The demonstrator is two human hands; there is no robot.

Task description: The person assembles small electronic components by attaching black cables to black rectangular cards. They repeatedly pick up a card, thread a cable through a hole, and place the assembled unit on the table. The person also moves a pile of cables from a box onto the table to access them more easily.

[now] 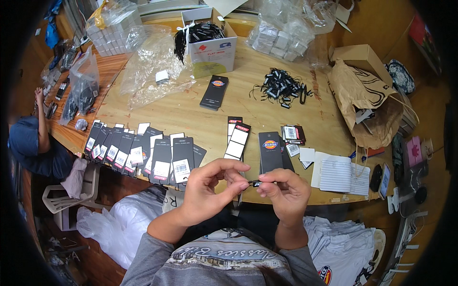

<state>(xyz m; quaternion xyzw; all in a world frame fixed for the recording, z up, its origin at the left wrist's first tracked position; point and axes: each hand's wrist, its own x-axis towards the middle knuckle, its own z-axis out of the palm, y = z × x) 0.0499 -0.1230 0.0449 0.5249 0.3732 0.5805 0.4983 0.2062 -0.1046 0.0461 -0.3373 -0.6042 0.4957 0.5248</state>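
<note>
My left hand (210, 188) and my right hand (288, 193) meet close together above the table's near edge. Both are closed in a pinch on a small black hang-tag string (256, 183), its little plastic seal showing between the fingertips. Just beyond the hands lie black hang tags with white panels (237, 143) and, by my right hand, a stack of black hang tags (270, 151) with a coloured logo. A tangled pile of black hang-tag strings (284, 88) rests farther back on the right. The fingers hide most of the held string.
Overlapping black tags with white stickers (160, 157) line the near left edge. Farther back are a black tag stack (214, 92), a box of strings (213, 57) and plastic bags (286, 35). A paper bag (365, 95) and notebook (339, 174) stand right. Another person (36, 138) sits left.
</note>
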